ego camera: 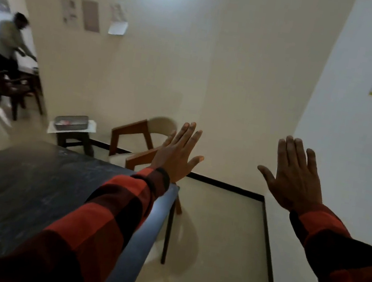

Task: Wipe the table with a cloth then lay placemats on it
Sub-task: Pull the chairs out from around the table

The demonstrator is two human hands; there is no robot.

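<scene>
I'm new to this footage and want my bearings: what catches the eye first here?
Two open hands, left hand and right hand, raised mid-frame with fingers spread, holding nothing, in red-and-black checked sleeves. Below left lies the dark table; no cloth or placemats show on it.

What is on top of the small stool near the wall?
On the small stool lies a white sheet, and on it a grey tray. The tray's contents are too blurred to identify.

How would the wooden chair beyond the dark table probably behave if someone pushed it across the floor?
The wooden chair looks rigid, with a solid frame, so it should move as one piece. The pale floor appears smooth and glossy, so the chair would likely slide rather than catch. Pushed high on its back, it might tip.
</scene>
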